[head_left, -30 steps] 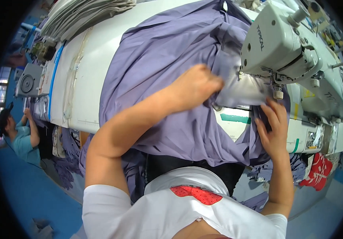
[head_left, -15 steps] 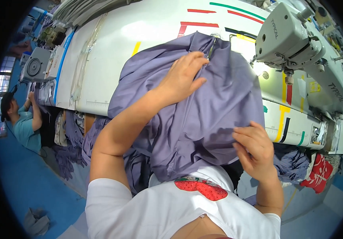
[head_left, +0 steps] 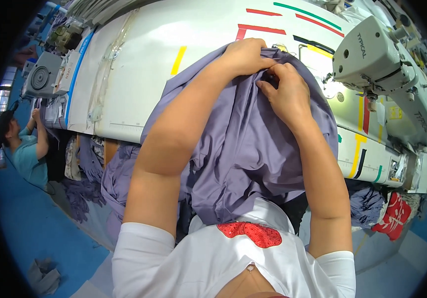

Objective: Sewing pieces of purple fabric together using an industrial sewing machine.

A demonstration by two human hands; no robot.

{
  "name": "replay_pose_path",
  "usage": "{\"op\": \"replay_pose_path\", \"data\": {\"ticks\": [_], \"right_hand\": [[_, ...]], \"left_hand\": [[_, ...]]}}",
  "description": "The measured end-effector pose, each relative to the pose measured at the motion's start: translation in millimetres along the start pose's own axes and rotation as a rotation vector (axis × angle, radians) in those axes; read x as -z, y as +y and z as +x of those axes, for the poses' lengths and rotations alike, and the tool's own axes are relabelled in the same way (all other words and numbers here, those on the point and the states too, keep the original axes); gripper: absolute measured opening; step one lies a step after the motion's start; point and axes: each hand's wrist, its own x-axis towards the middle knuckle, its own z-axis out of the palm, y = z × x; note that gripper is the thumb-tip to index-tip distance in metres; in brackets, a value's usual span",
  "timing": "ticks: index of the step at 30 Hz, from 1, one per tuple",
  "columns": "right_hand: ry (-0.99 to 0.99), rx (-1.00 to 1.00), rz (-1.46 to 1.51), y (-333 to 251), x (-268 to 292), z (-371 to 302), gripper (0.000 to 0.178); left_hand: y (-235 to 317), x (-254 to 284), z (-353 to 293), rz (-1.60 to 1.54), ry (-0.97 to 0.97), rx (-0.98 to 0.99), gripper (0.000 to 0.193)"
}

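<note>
A large piece of purple-grey cloth [head_left: 253,149], sewn like a garment, spreads over the table's front edge and hangs down to my lap in folds. My left hand [head_left: 246,55] is at its far edge, fingers curled over the cloth and closed on it. Just to the right and a little nearer, my right hand [head_left: 289,92] pinches the same cloth between thumb and fingers. The two hands nearly touch at the fingertips. Exactly which seam or edge they hold is hidden by the fingers.
A white sewing machine [head_left: 367,54] with its lamp lit stands right of the cloth. The white table [head_left: 139,74] carries coloured tape strips. Purple cloth bundles [head_left: 119,174] hang below its edge, with a red patterned cloth [head_left: 394,216] at right. Far left, another person [head_left: 27,149] works.
My right hand has moved from the cloth's right side up and left to its far edge. My left hand has moved slightly farther away and now grips the cloth. The far edge is gathered.
</note>
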Motion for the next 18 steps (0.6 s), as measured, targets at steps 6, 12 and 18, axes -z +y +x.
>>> {"op": "replay_pose_path", "data": {"ticks": [6, 12, 18], "right_hand": [[-0.05, -0.029, 0.169, 14, -7, 0, 0.022], [0.194, 0.277, -0.237, 3, -5, -3, 0.006], [0.041, 0.466, -0.235, -27, 1, -79, 0.007]], "left_hand": [[-20, -18, 3, 0.107, 0.234, -0.096, 0.024], [-23, -31, 7, 0.159, 0.43, -0.181, 0.014], [-27, -31, 4, 0.153, 0.486, -0.186, 0.013]]}}
